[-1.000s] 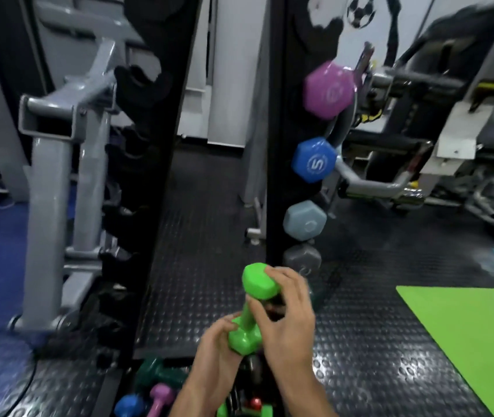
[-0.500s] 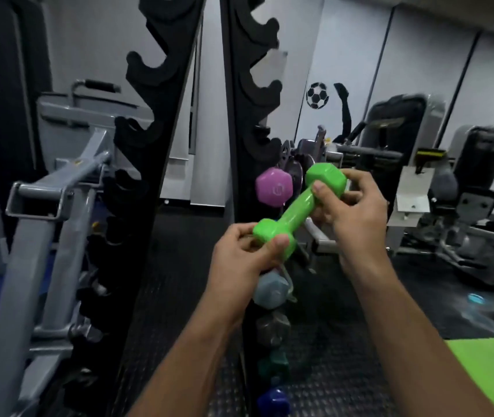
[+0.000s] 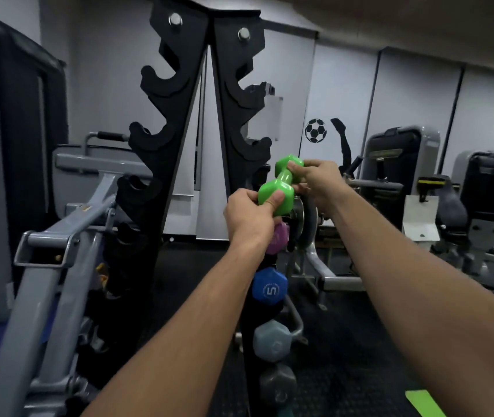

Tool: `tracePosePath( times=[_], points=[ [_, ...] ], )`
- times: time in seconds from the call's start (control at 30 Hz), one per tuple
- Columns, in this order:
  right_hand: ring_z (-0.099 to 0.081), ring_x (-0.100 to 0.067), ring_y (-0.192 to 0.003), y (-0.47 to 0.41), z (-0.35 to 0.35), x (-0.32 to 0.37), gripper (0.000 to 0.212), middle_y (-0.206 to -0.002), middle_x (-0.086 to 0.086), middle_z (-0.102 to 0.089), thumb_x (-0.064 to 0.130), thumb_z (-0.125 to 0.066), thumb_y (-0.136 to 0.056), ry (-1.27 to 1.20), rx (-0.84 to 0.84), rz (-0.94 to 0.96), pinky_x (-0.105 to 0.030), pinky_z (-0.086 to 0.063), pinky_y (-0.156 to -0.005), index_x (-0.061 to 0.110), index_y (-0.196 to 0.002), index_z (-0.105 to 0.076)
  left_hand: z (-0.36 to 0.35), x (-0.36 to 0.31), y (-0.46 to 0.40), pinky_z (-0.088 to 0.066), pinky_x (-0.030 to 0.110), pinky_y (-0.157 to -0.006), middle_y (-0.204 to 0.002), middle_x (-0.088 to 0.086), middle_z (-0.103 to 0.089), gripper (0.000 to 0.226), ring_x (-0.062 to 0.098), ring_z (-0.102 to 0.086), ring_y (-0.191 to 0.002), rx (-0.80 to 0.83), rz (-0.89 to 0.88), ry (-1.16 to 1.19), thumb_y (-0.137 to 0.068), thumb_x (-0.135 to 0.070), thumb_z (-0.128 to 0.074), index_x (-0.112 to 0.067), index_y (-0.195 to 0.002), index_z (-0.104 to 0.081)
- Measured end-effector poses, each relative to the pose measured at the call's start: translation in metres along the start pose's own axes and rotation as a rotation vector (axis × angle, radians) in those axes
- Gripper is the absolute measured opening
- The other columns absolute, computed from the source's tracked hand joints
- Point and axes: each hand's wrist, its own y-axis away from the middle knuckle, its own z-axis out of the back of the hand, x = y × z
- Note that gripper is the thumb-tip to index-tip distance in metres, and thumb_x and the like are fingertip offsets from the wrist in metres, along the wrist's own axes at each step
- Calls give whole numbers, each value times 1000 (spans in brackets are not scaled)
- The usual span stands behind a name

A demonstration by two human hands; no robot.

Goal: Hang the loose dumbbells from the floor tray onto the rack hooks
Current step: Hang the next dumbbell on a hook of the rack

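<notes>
A dim gym with pale wall panels, a football sticker (image 3: 315, 130) on one of them, and a dark studded rubber floor. At the far left stands a grey steel machine frame (image 3: 59, 251), painted and square-edged. Next comes the black rack (image 3: 179, 121), two flat uprights meeting at the top in a narrow A, each edge cut into smooth rounded hooks (image 3: 248, 145); the upper ones are bare.

The left hand (image 3: 247, 216) clamps the near head of the green dumbbell (image 3: 282, 183), thumb pressed across its face. The right hand (image 3: 318, 183) pinches the far head, fingers curled over its top. The weight is glossy, rubber-coated by the look of it, with faceted heads and a short waisted handle. It is held in the air just to the right of the right upright, its long axis running away from the person and up to the right, so the handle lies across rather than along the hook mouths. The bare hook sits just up and left; the left hand is the nearer.

Below hang a purple dumbbell (image 3: 279, 239), a blue dumbbell (image 3: 270, 288), a pale grey dumbbell (image 3: 271, 341) and a dark grey dumbbell (image 3: 277, 386), stacked down the same upright. At far right are padded machines (image 3: 486, 188).
</notes>
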Motion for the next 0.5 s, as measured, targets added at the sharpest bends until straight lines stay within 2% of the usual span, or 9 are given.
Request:
tracePosePath(
  times=[0.13,0.2,0.3,0.37,0.5],
  points=[
    [-59,-4,-37,-27,-19,4,36,-80,-12,-63,6,-68,-98,118,66,-10,-17,-47,-39,-16,-126,-61,-4,-9,-22,-64,37,-58,-97,10,-73,35,24,-77,-65,-71,-37,-107,-77,-34,-87,-12,-91,-64],
    [-60,-6,-41,-33,-28,0,34,-78,-9,-63,10,-70,-98,197,83,-15,-18,-48,-39,-15,-120,-66,-2,-12,-27,-65,40,-61,-84,9,-75,34,23,-76,-60,-92,-43,-136,-76,-36,-87,-14,-81,-62],
    [-54,-4,-33,-38,-38,-7,19,-59,-4,-64,14,-69,-98,242,123,-58,-15,-41,-34,-5,-98,-70,1,-11,-33,-64,43,-69,-65,6,-72,39,22,-74,-55,-133,-67,-188,-75,-39,-88,-17,-68,-57],
    [-52,-3,-29,-41,-44,-11,20,-41,4,-58,15,-70,-98,286,140,-86,-14,-38,-32,3,-82,-65,1,-10,-37,-64,42,-71,-60,6,-71,43,22,-74,-54,-160,-75,-223,-72,-44,-89,-17,-65,-57],
    [-53,-15,-42,-51,-49,-24,32,-41,-2,-54,3,-62,-97,411,151,-96,-22,-42,-43,6,-66,-54,1,-10,-42,-64,39,-70,-62,7,-73,47,21,-74,-56,-178,-51,-249,-68,-52,-89,-14,-71,-62]
  ],
)
